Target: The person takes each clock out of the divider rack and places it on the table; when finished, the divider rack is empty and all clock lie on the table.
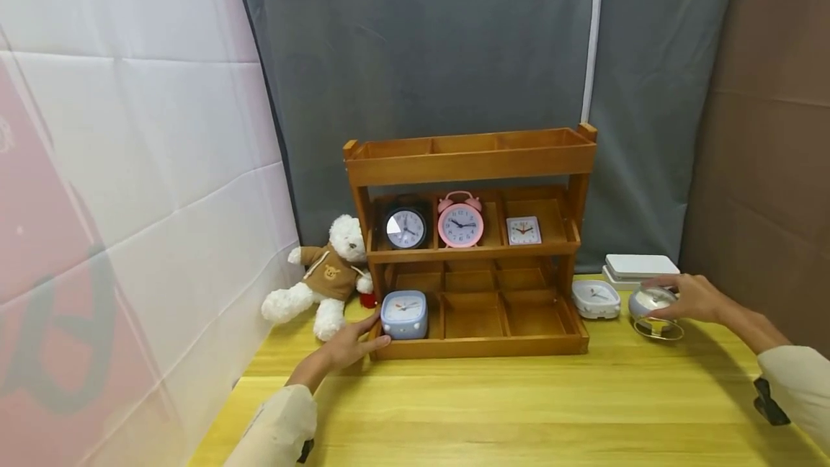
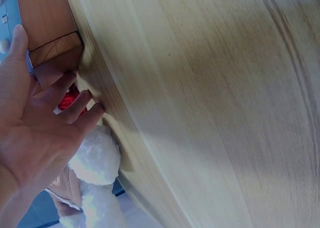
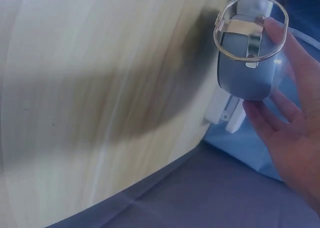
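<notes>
My right hand point(image 1: 690, 298) grips a rounded grey-blue clock point(image 3: 245, 78) with a gold wire ring, thumb on one side and fingers on the other. In the head view the clock point(image 1: 638, 303) is at the right end of the table, its ring towards me. My left hand point(image 1: 344, 348) is at the lower left corner of a wooden shelf point(image 1: 480, 347), with the thumb against the front edge. In the left wrist view its other fingers are loosely bent beside the shelf. Right next to this hand, a light-blue square clock point(image 1: 405, 316) sits in the lower left compartment.
The middle tier holds a black clock point(image 1: 405, 228), a pink twin-bell clock point(image 1: 461, 225) and a small white clock point(image 1: 523, 230). Left of the shelf sits a teddy bear point(image 1: 331, 276). A white clock point(image 1: 596, 299) and stacked white items point(image 1: 642, 267) are at right.
</notes>
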`<state>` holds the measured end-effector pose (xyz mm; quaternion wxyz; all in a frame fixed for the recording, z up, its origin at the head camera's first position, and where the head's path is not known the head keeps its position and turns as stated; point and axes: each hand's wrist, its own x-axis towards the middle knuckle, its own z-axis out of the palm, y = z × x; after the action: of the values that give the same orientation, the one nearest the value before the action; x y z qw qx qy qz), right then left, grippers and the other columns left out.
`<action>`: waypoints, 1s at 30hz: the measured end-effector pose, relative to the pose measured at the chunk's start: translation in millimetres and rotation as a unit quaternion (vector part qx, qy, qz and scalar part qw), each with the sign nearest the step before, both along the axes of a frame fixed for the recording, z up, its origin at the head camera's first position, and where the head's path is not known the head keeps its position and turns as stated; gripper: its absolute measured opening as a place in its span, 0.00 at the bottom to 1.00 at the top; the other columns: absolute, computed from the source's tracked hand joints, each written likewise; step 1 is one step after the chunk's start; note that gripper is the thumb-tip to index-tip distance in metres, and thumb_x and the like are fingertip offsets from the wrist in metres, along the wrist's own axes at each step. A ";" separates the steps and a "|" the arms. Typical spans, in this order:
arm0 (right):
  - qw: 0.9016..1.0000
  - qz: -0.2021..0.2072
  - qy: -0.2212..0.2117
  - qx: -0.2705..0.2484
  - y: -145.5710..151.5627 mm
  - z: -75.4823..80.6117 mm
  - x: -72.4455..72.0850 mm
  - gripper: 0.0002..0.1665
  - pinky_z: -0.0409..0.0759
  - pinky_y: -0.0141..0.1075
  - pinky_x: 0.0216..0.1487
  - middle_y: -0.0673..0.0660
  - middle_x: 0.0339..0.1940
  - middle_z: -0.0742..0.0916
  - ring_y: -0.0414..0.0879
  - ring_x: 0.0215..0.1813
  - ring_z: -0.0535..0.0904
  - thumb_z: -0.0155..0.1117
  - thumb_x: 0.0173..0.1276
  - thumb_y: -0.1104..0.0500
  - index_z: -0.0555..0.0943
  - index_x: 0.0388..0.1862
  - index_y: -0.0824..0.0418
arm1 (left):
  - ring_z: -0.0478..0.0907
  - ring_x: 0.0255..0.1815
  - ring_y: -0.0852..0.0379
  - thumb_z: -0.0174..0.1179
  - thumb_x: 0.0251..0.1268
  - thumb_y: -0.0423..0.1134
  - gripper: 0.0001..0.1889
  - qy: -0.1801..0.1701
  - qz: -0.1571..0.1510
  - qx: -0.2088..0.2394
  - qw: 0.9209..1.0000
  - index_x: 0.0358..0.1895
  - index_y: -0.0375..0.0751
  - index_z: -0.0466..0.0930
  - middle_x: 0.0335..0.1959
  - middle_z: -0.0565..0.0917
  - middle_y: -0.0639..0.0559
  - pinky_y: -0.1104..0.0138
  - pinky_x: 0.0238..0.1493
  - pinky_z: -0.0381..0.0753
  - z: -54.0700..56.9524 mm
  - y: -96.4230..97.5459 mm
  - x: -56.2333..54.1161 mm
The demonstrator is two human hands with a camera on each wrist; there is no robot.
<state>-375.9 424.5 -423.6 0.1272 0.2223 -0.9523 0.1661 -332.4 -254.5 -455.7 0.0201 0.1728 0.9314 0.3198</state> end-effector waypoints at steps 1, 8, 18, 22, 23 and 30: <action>1.000 0.004 0.004 0.000 1.0 -2.5 -0.7 0.36 0.73 0.34 0.32 0.62 0.42 0.91 0.42 0.36 0.77 0.87 0.49 0.47 0.88 0.54 0.65 | 0.69 0.72 0.31 0.63 0.76 0.51 0.39 -0.001 -0.001 0.000 1.000 0.81 0.36 0.60 0.72 0.70 0.27 0.40 0.72 0.68 0.4 0.2 -0.4; 0.997 0.065 0.039 -0.016 3.1 -17.0 -2.1 0.33 0.76 0.33 0.34 0.64 0.45 0.90 0.37 0.40 0.79 0.89 0.46 0.54 0.87 0.49 0.67 | 0.68 0.73 0.30 0.63 0.76 0.51 0.39 -0.005 -0.002 -0.001 1.000 0.81 0.37 0.59 0.74 0.68 0.28 0.40 0.72 0.67 2.0 0.7 -1.5; 0.990 0.130 0.025 -0.048 5.0 -25.3 -5.4 0.32 0.79 0.34 0.36 0.56 0.48 0.89 0.36 0.44 0.80 0.86 0.50 0.64 0.83 0.53 0.73 | 0.67 0.74 0.30 0.62 0.77 0.51 0.39 -0.009 -0.001 0.001 1.000 0.81 0.36 0.59 0.74 0.67 0.28 0.40 0.73 0.66 1.5 -0.2 -1.6; 0.997 0.077 0.006 -0.027 2.3 -19.6 2.1 0.32 0.86 0.44 0.41 0.67 0.51 0.88 0.57 0.48 0.86 0.84 0.55 0.59 0.83 0.55 0.72 | 0.67 0.74 0.30 0.62 0.76 0.52 0.39 -0.013 0.001 0.000 1.000 0.81 0.37 0.59 0.74 0.68 0.28 0.40 0.73 0.67 0.7 0.0 -1.4; 0.998 0.060 0.003 -0.020 1.6 -17.3 4.8 0.31 0.86 0.47 0.43 0.69 0.51 0.88 0.62 0.49 0.86 0.83 0.56 0.58 0.83 0.55 0.71 | 0.67 0.74 0.31 0.62 0.76 0.52 0.39 -0.014 0.001 0.000 1.000 0.81 0.37 0.59 0.74 0.68 0.28 0.40 0.72 0.67 0.6 0.3 -1.4; 1.000 0.006 0.025 -0.008 -11.8 -9.6 20.4 0.29 0.85 0.49 0.40 0.65 0.47 0.90 0.61 0.43 0.87 0.82 0.58 0.52 0.87 0.51 0.69 | 0.66 0.75 0.31 0.63 0.76 0.51 0.40 -0.019 0.003 0.009 1.000 0.81 0.37 0.58 0.75 0.67 0.28 0.40 0.73 0.66 1.5 0.9 -0.6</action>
<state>-355.6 412.7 -433.2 0.1521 0.2309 -0.9461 0.1685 -333.0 -253.6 -454.1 0.0356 0.1642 0.9285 0.3311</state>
